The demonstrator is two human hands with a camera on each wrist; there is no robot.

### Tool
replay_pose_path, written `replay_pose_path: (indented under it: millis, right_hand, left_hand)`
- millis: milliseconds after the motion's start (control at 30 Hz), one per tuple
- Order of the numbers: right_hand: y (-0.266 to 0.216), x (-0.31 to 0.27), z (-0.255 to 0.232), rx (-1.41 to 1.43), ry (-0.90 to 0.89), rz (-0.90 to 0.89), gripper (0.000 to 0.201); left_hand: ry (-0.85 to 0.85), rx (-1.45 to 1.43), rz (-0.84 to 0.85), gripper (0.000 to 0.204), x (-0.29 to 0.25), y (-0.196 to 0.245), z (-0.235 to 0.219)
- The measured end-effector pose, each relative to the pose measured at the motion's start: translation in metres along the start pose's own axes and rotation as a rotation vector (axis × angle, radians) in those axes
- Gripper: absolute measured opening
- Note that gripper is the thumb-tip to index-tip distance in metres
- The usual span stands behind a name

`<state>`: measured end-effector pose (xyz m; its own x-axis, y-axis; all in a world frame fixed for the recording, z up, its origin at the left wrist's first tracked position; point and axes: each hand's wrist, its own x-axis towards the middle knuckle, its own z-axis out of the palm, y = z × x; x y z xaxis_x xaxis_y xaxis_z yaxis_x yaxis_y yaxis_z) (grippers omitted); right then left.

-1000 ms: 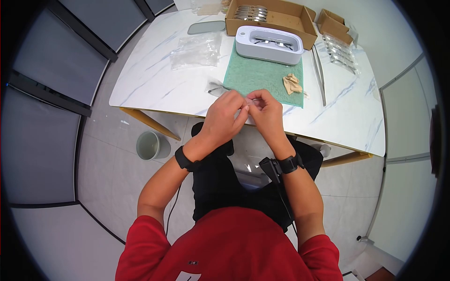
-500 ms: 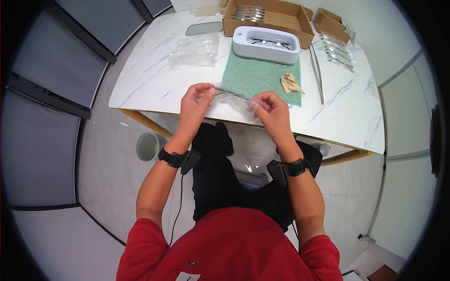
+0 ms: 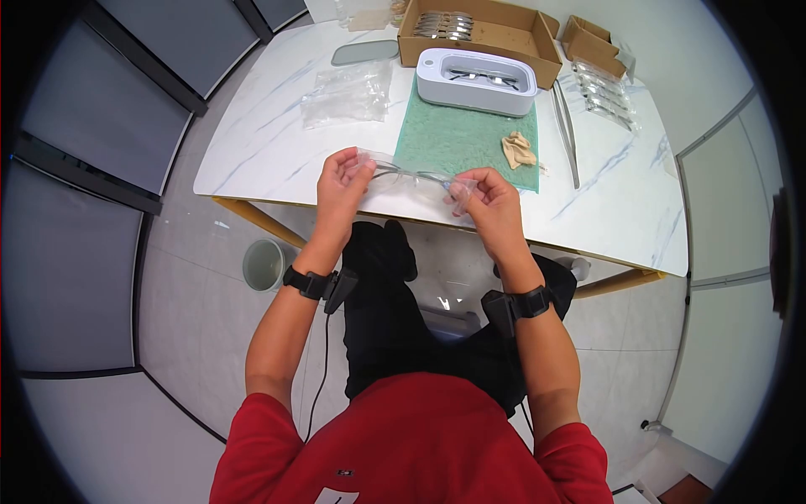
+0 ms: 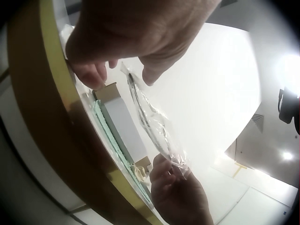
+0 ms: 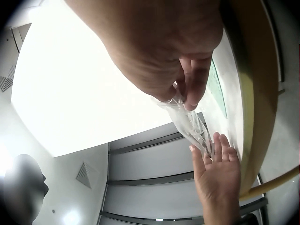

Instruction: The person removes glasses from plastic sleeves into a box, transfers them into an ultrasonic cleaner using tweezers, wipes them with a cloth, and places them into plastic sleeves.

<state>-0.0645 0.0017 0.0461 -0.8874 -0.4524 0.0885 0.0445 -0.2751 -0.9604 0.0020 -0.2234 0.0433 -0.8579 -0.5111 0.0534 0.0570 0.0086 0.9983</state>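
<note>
I hold a clear plastic sleeve point(image 3: 413, 180) with a pair of glasses point(image 3: 401, 174) inside it, stretched between my two hands just above the near edge of the table point(image 3: 269, 143). My left hand point(image 3: 340, 181) pinches the sleeve's left end between thumb and fingertips, and my right hand point(image 3: 487, 197) pinches its right end the same way; the hands are well apart, with the sleeve spanning the gap between them. From the left wrist view the dark frame of the glasses shows through the crinkled plastic, running from my left fingers point(image 4: 93, 72) down toward my right hand.

Beyond the sleeve, a green mat point(image 3: 457, 139) lies on the table with a crumpled beige cloth point(image 3: 517, 149) on its right part. At the mat's far end stands a white cleaning tub point(image 3: 476, 80) with another pair of glasses in it. Behind it, at the far edge, is an open cardboard box point(image 3: 504, 29) with glasses in it, and a smaller box point(image 3: 598, 42) sits near the far right corner. A pile of empty clear bags point(image 3: 348, 88) lies left of the mat. A waste bin point(image 3: 264, 262) stands on the floor under the table's near left corner.
</note>
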Motion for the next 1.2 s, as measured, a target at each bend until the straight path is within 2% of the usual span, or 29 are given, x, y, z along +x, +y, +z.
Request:
replay_pose_path:
  millis: [133,200,300,533,967,1200]
  right_hand:
    - [0.001,0.0,-0.003,0.043,-0.002,0.034,0.015]
    - [0.005,0.0,-0.005,0.053,-0.005,0.045,0.015]
    - [0.005,-0.001,-0.006,0.056,-0.005,0.068,0.015]
    - [0.005,0.0,-0.008,-0.027,0.014,0.086,0.018]
    - [0.008,-0.001,-0.008,0.044,0.026,0.093,0.014]
    - [0.007,-0.002,-0.007,0.063,0.021,0.111,0.019]
  left_hand:
    - [-0.06,-0.129,-0.06,0.046,-0.001,0.001,0.0]
    - [-0.165,-0.313,-0.16,0.042,-0.006,0.006,0.003]
    - [-0.172,-0.354,-0.182,0.038,-0.005,0.004,0.007]
    - [-0.16,-0.276,-0.186,0.034,-0.005,-0.003,0.007]
    - [-0.169,-0.325,-0.155,0.026,-0.005,-0.008,0.005]
    - [-0.145,-0.371,-0.165,0.024,-0.004,-0.009,0.005]
